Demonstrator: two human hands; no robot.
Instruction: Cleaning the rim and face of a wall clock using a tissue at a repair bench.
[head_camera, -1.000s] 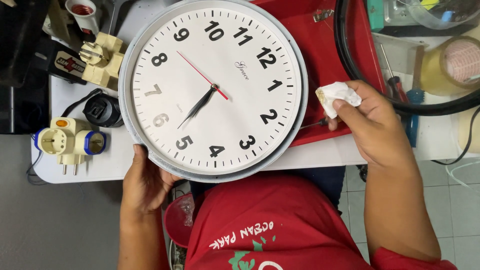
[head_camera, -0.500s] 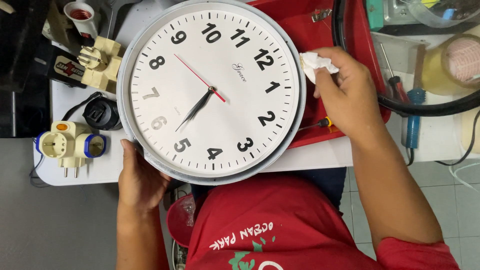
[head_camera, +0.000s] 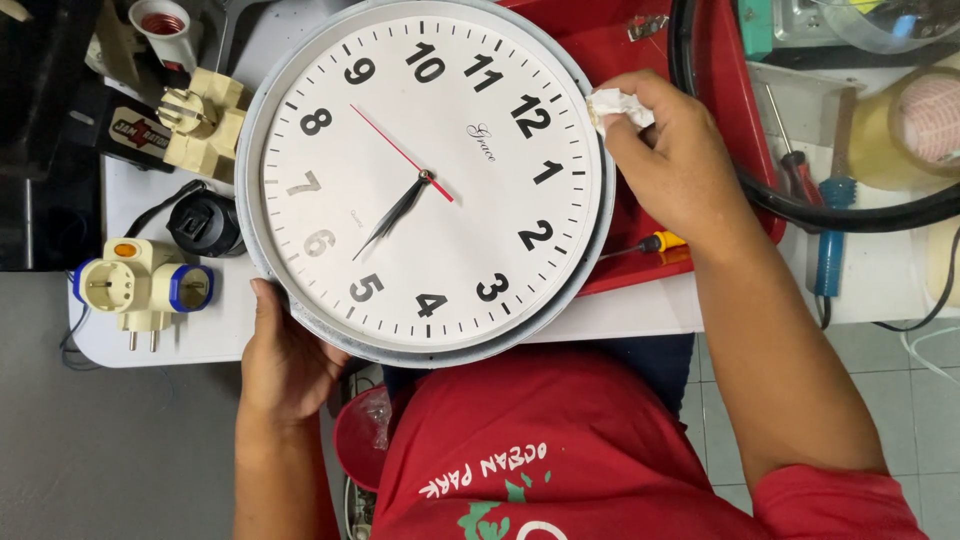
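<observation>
Right hand (head_camera: 680, 165) (with tissue (head_camera: 617, 106)) now at clock rim (head_camera: 598, 150)

Bright, even, diffuse light throughout; shadows are soft and short, with a faint one under the clock (head_camera: 428, 180) rim. Focus is sharp across the frame, with no motion blur, even on the right hand (head_camera: 675, 160). Mild wide-angle bending shows toward the edges; no strong glare on the clock's face.

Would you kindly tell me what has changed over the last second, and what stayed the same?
The right hand, holding the crumpled white tissue, moved from beside the wall clock up to its rim near the twelve. The left hand kept gripping the lower edge; the clock stayed put.
</observation>
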